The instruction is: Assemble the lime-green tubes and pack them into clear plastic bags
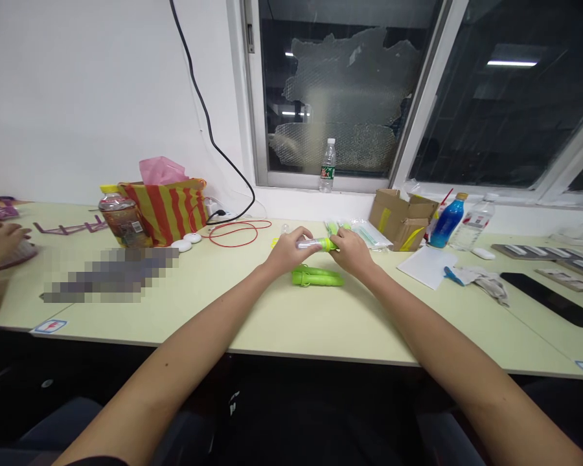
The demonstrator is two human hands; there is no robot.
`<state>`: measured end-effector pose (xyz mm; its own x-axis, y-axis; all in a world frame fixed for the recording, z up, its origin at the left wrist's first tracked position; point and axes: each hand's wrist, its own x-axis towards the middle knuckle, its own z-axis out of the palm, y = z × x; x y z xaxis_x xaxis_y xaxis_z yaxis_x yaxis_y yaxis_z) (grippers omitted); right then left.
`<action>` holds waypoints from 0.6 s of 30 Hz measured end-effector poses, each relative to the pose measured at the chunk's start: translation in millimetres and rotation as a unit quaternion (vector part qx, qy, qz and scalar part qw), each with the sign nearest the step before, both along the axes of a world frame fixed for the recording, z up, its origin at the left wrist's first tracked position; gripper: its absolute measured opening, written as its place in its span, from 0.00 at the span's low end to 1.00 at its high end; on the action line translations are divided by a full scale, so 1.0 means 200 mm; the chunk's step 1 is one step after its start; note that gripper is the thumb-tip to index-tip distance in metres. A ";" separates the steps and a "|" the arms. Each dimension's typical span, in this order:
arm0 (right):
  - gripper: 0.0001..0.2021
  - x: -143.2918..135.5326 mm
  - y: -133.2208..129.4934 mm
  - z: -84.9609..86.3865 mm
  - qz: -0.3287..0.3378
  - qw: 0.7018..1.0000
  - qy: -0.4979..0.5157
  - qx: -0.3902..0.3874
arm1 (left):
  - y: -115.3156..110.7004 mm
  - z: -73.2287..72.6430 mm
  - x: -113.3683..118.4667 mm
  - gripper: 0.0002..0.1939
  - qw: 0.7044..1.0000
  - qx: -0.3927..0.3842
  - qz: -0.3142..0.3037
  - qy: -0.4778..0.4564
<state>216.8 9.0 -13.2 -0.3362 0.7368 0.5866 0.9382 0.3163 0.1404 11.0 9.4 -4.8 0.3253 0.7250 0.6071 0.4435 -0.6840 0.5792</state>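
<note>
Above the pale table [272, 310], a clear plastic tube [309, 244] with a bright yellow-green collar spans my two hands, lying roughly level. My left hand [288, 248] is closed round its clear body. At the collar end, the fingers of my right hand [352, 251] are closed on a green end piece [334, 243], partly hidden by them. Just beneath, long bright green plastic pieces [317, 277] lie side by side on the table. A small yellow-green bit [274, 243] pokes out to the left of my left hand.
Behind my hands lie clear plastic packets [366, 234] and a cardboard box [401, 219]. To the right are a blue bottle [447, 221], white paper [423, 265], a glove [480, 279] and a black phone-like slab [551, 298]. A striped bag [172, 210] stands left; another person's hand [0, 249] is far left.
</note>
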 end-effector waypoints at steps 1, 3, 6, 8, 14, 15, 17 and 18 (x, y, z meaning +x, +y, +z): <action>0.09 -0.01 0.00 0.00 -0.008 1.000 0.005 0.004 | 0.00 0.00 0.01 0.19 0.999 -0.039 -0.008 -0.033; 0.09 -0.03 -0.02 -0.01 -0.024 1.000 0.014 0.008 | -0.01 0.00 0.02 0.20 0.990 -0.107 -0.032 -0.086; 0.08 -0.04 -0.03 -0.01 -0.044 0.999 0.029 -0.010 | -0.01 0.00 0.02 0.20 0.978 -0.154 -0.070 -0.124; 0.08 -0.04 -0.03 -0.01 -0.057 0.997 0.045 -0.034 | 0.00 0.00 0.02 0.21 0.974 -0.156 -0.094 -0.136; 0.07 -0.02 -0.03 -0.02 -0.062 0.993 0.080 -0.059 | 0.01 -0.01 0.02 0.17 0.980 -0.121 -0.073 -0.142; 0.08 -0.03 -0.03 -0.02 -0.058 0.993 0.083 -0.056 | 0.02 -0.01 0.02 0.16 0.982 -0.112 -0.056 -0.143; 0.09 -0.04 -0.03 -0.02 -0.053 0.993 0.090 -0.052 | 0.03 -0.02 0.01 0.18 0.983 -0.098 -0.032 -0.154; 0.09 -0.04 -0.03 -0.02 -0.052 0.993 0.093 -0.052 | 0.03 -0.02 0.01 0.18 0.981 -0.095 -0.027 -0.166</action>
<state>208.3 2.8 -18.1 -0.1488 0.8218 0.5500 0.9731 0.2206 -0.0664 13.2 16.1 -9.5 0.1742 0.8224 0.5416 0.1755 -0.5671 0.8047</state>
